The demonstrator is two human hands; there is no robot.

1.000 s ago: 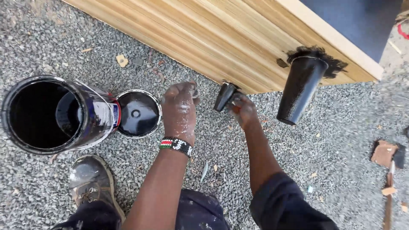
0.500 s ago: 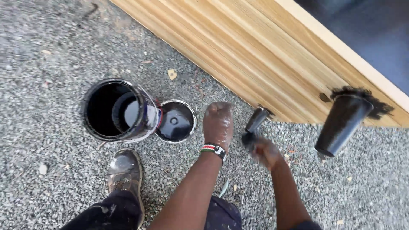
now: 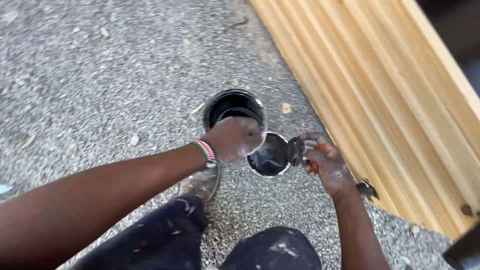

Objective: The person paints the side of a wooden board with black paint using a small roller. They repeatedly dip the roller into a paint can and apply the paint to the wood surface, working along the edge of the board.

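Observation:
A black-stained paint can (image 3: 231,103) stands open on the gravel. Its round lid (image 3: 270,156), wet with black paint, lies just to the right of it. My left hand (image 3: 234,140), with a beaded band on the wrist, rests on the can's near rim with its fingers curled down. My right hand (image 3: 326,165) grips a paintbrush (image 3: 296,150) by its orange handle. The brush's black bristles sit at the right edge of the lid.
A slatted pale wooden panel (image 3: 400,100) runs along the right side, with a small black fitting (image 3: 367,189) at its lower edge. A black tapered leg (image 3: 465,252) shows at the bottom right. My paint-spattered shoe (image 3: 200,182) is below the can. Wood chips (image 3: 286,108) dot the gravel.
My right hand has brought the brush away from the wooden panel to the lid. My left hand has shifted from the gravel onto the can's rim. The view has swung left.

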